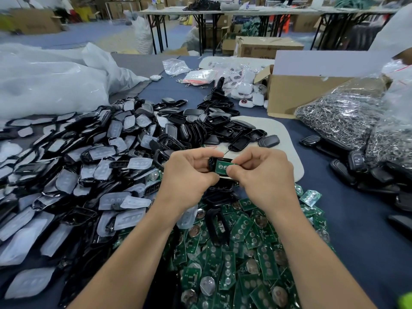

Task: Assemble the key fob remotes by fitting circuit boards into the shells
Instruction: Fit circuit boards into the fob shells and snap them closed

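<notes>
Just above the green pile (pixel 236 253), the left hand (pixel 189 171) grips a black shell (pixel 211 162); the right hand (pixel 265 172) pinches a circuit board (pixel 223 166).

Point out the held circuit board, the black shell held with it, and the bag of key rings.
circuit board (pixel 223 167): head view, its green face.
black shell (pixel 211 163): head view, its left end.
bag of key rings (pixel 338 114): head view, its middle.

Table (pixel 356 219) bears shells (pixel 78 163), circuit boards (pixel 234 253), bags (pixel 347 112), box (pixel 294 90).
</notes>
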`<move>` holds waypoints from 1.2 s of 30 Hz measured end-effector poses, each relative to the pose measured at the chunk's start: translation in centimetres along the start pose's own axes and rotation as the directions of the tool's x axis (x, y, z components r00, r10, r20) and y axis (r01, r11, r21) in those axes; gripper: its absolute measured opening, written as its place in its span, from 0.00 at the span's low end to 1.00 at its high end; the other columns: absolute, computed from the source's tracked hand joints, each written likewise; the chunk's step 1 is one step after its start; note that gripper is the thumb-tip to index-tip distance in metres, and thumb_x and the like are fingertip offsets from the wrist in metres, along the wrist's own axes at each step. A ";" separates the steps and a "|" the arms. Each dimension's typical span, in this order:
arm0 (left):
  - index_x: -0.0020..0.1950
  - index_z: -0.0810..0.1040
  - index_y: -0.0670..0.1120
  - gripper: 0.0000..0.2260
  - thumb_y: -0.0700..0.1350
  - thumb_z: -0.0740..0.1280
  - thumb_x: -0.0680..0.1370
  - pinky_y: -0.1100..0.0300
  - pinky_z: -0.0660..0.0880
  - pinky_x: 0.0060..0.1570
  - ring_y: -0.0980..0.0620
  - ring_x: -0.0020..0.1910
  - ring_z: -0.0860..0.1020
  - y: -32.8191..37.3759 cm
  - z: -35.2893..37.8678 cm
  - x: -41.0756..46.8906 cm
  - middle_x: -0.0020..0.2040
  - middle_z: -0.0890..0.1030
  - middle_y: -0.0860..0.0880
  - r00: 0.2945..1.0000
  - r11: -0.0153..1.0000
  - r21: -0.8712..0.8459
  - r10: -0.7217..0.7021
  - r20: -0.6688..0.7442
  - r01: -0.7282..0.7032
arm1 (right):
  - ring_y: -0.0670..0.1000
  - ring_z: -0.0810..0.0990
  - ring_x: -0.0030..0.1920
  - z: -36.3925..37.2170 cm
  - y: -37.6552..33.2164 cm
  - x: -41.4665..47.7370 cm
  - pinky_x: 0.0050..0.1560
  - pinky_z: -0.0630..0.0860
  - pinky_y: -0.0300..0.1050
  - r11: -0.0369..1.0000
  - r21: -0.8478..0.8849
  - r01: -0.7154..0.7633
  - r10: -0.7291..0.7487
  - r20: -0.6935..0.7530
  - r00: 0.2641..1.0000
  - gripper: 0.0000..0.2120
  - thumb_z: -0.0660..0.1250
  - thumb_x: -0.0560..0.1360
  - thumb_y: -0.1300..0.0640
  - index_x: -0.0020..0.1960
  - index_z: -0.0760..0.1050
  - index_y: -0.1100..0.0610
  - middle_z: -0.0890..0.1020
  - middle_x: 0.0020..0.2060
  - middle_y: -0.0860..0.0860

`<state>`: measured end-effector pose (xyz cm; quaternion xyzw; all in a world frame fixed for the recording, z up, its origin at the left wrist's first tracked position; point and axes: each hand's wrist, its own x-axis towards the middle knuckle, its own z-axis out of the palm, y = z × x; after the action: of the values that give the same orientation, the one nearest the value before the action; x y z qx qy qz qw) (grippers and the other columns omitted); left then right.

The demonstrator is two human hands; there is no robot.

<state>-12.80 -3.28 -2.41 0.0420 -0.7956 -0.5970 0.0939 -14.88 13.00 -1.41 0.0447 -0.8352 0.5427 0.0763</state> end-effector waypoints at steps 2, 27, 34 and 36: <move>0.54 0.88 0.55 0.21 0.32 0.77 0.69 0.52 0.83 0.54 0.55 0.44 0.87 -0.2 0.1 0.0 0.42 0.89 0.55 1.000 1.000 -0.006 -0.003 0.010 0.003 | 0.50 0.81 0.28 -0.2 0.1 0.1 0.34 0.78 0.42 1.000 -0.009 -0.015 0.015 0.020 1.000 0.11 0.81 0.67 0.60 0.36 0.83 0.46 0.83 0.27 0.47; 0.48 0.89 0.59 0.16 0.37 0.75 0.73 0.65 0.82 0.44 0.60 0.42 0.86 0.4 -0.1 -0.2 0.40 0.88 0.56 0.994 0.994 0.035 0.104 -0.026 -0.103 | 0.49 0.82 0.29 0.2 0.0 -0.5 0.35 0.80 0.47 0.981 0.177 -0.073 0.064 0.058 0.996 0.08 0.79 0.67 0.57 0.43 0.87 0.45 0.86 0.31 0.50; 0.45 0.86 0.66 0.18 0.41 0.80 0.69 0.68 0.79 0.46 0.62 0.44 0.85 0.7 -1.2 0.1 0.42 0.87 0.62 0.995 0.978 0.184 0.092 0.050 -0.099 | 0.52 0.82 0.27 -0.1 -0.1 -0.6 0.32 0.82 0.49 0.981 0.190 -0.036 0.012 0.126 0.992 0.15 0.79 0.69 0.65 0.41 0.87 0.43 0.86 0.30 0.53; 0.43 0.87 0.63 0.17 0.39 0.81 0.69 0.72 0.77 0.43 0.62 0.41 0.85 0.6 -1.4 0.2 0.40 0.87 0.60 0.996 0.990 0.117 0.081 0.029 -0.084 | 0.53 0.82 0.28 -0.2 -0.1 -0.4 0.35 0.82 0.52 0.962 0.268 -0.056 0.020 0.135 0.991 0.18 0.77 0.70 0.69 0.41 0.88 0.44 0.86 0.31 0.55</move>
<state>-12.71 -4.44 -1.50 0.0071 -0.8315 -0.5452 0.1062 -14.49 13.10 -1.28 0.0742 -0.7569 0.6493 0.0039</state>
